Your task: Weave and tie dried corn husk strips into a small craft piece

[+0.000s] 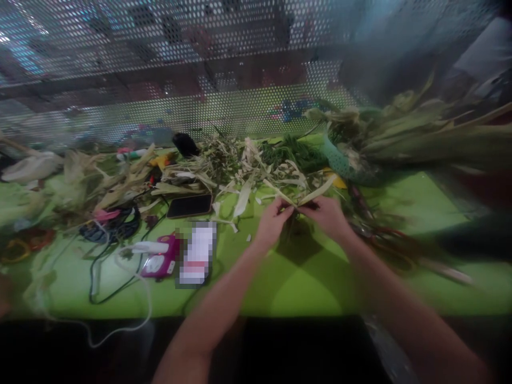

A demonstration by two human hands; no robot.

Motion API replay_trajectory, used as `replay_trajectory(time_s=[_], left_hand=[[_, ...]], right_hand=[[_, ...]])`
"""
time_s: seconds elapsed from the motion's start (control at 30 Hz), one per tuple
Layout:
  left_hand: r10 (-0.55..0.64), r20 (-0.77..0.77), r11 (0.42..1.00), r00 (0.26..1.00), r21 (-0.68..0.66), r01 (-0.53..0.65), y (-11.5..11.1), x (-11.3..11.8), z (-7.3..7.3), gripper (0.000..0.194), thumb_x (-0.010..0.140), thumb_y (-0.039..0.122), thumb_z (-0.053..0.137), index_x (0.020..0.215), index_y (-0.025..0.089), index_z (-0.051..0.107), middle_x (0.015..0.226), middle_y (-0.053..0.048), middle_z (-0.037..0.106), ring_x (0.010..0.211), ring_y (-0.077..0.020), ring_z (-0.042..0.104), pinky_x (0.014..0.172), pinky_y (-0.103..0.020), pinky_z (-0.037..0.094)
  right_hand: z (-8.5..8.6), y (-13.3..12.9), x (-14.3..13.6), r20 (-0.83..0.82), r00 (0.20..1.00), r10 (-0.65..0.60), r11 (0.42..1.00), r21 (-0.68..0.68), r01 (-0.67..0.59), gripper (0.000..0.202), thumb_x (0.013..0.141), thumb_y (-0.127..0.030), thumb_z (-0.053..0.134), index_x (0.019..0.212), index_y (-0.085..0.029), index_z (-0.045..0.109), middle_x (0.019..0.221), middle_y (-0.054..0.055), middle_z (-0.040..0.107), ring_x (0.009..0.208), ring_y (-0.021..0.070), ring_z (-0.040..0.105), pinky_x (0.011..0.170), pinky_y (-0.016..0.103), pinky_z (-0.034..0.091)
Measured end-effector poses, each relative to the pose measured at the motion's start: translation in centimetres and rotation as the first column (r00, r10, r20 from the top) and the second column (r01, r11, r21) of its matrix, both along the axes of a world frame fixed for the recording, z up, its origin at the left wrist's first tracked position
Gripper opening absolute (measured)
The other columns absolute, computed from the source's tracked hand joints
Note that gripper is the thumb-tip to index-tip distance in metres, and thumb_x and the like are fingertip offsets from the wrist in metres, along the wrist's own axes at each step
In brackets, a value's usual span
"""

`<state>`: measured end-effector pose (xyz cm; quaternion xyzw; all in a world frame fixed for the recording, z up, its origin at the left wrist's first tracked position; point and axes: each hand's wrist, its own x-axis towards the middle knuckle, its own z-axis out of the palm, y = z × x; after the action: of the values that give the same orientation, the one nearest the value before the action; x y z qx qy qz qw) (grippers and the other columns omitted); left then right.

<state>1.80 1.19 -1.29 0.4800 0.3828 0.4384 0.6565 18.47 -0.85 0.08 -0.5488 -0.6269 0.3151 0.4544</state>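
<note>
Over the green table [248, 290], my left hand [275, 220] and my right hand [326, 214] are close together with their fingertips pinched. Between them is a pale dried corn husk strip [321, 189]; one end fans up to the right, and a thinner pale piece rises to the left. Whether these are one strip or two is hidden by the fingers. Just beyond my hands lies a heap of torn husk scraps [250, 170], with a bundle of green strands [294, 152] behind it.
A green basket [340, 160] holding long dry husks stands at the back right. On the left are a dark phone [190, 206], a magenta power socket [163, 258] with cables, and more husks [128, 184]. Scissors [394, 248] lie blurred at right. A perforated metal panel [160, 101] borders the back.
</note>
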Motion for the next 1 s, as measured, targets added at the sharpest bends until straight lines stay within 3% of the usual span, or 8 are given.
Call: replay_trajectory(time_s=[0.2, 0.3, 0.37, 0.43, 0.53, 0.6, 0.8, 1.0], left_hand=[[-0.042, 0.106, 0.986, 0.993, -0.154, 0.058, 0.0, -0.2, 0.8, 0.032, 0.073, 0.04, 0.076, 0.092, 0.015, 0.068, 0.081, -0.003, 0.068, 0.074, -0.0132, 0.06, 0.078, -0.03, 0.048], [-0.017, 0.032, 0.983, 0.999, -0.182, 0.022, 0.2, -0.4, 1.0, 0.034, 0.072, 0.039, 0.076, 0.095, 0.016, 0.071, 0.08, -0.003, 0.069, 0.072, -0.013, 0.06, 0.074, -0.027, 0.047], [0.036, -0.022, 0.985, 0.999, -0.169, -0.039, 0.4, -0.6, 0.9, 0.031, 0.071, 0.036, 0.077, 0.096, 0.017, 0.073, 0.078, -0.003, 0.069, 0.068, -0.011, 0.059, 0.066, -0.024, 0.044], [0.086, -0.009, 0.983, 0.996, -0.159, -0.087, 0.7, -0.6, 0.7, 0.028, 0.071, 0.034, 0.077, 0.093, 0.017, 0.074, 0.076, -0.002, 0.069, 0.064, -0.0092, 0.056, 0.061, -0.022, 0.042], [0.129, 0.127, 0.979, 0.983, -0.172, -0.107, 0.9, -0.4, 0.3, 0.026, 0.068, 0.032, 0.078, 0.088, 0.016, 0.073, 0.073, -0.001, 0.068, 0.064, -0.0088, 0.057, 0.063, -0.021, 0.044], [0.165, 0.186, 0.972, 0.969, -0.198, -0.128, 1.0, -0.2, 0.2, 0.024, 0.067, 0.03, 0.078, 0.084, 0.015, 0.072, 0.072, 0.0, 0.068, 0.066, -0.0091, 0.059, 0.065, -0.021, 0.046], [0.227, 0.261, 0.95, 0.938, -0.273, -0.154, 0.8, 0.1, 0.4, 0.027, 0.062, 0.026, 0.081, 0.083, 0.013, 0.07, 0.074, -0.001, 0.07, 0.066, -0.01, 0.062, 0.068, -0.023, 0.048], [0.268, 0.268, 0.917, 0.925, -0.365, -0.16, 0.7, 0.0, 1.2, 0.031, 0.061, 0.019, 0.08, 0.088, 0.014, 0.068, 0.073, -0.001, 0.07, 0.063, -0.0095, 0.062, 0.061, -0.021, 0.048]], right_hand=[[0.7, -0.2, 0.3, 0.063, 0.997, -0.032, 0.997, 0.073, 0.027, 0.016, 0.08, -0.033, 0.069, 0.088, -0.02, 0.073, 0.083, 0.004, 0.072, 0.075, 0.0201, 0.065, 0.07, 0.032, 0.049], [1.4, -0.6, 0.3, 0.175, 0.971, -0.164, 0.952, 0.284, 0.11, 0.013, 0.081, -0.031, 0.07, 0.089, -0.021, 0.07, 0.086, 0.004, 0.071, 0.081, 0.0212, 0.063, 0.073, 0.034, 0.048], [1.7, -0.9, 0.0, 0.268, 0.941, -0.208, 0.89, 0.451, 0.069, 0.006, 0.083, -0.027, 0.069, 0.087, -0.022, 0.07, 0.088, 0.004, 0.07, 0.086, 0.0223, 0.061, 0.077, 0.036, 0.046], [1.6, -1.0, -0.4, 0.358, 0.922, -0.148, 0.849, 0.523, -0.067, 0.006, 0.085, -0.023, 0.067, 0.089, -0.024, 0.07, 0.088, 0.004, 0.071, 0.087, 0.0218, 0.06, 0.078, 0.036, 0.045], [0.9, -1.1, -1.2, 0.528, 0.849, -0.013, 0.833, 0.475, -0.283, 0.019, 0.086, -0.015, 0.062, 0.098, -0.026, 0.072, 0.094, 0.004, 0.07, 0.091, 0.0212, 0.059, 0.08, 0.036, 0.042], [0.3, -1.0, -1.6, 0.632, 0.775, -0.001, 0.84, 0.422, -0.343, 0.03, 0.084, -0.009, 0.059, 0.105, -0.028, 0.071, 0.103, 0.005, 0.069, 0.098, 0.0226, 0.057, 0.083, 0.037, 0.04], [-0.3, -0.9, -1.6, 0.719, 0.692, -0.062, 0.829, 0.424, -0.365, 0.02, 0.087, -0.019, 0.062, 0.101, -0.029, 0.072, 0.106, 0.002, 0.069, 0.101, 0.0215, 0.054, 0.088, 0.036, 0.035], [-0.4, -0.9, -1.6, 0.815, 0.574, -0.08, 0.844, 0.362, -0.395, 0.039, 0.086, -0.007, 0.057, 0.115, -0.031, 0.068, 0.121, 0.004, 0.066, 0.106, 0.022, 0.053, 0.091, 0.037, 0.033]])
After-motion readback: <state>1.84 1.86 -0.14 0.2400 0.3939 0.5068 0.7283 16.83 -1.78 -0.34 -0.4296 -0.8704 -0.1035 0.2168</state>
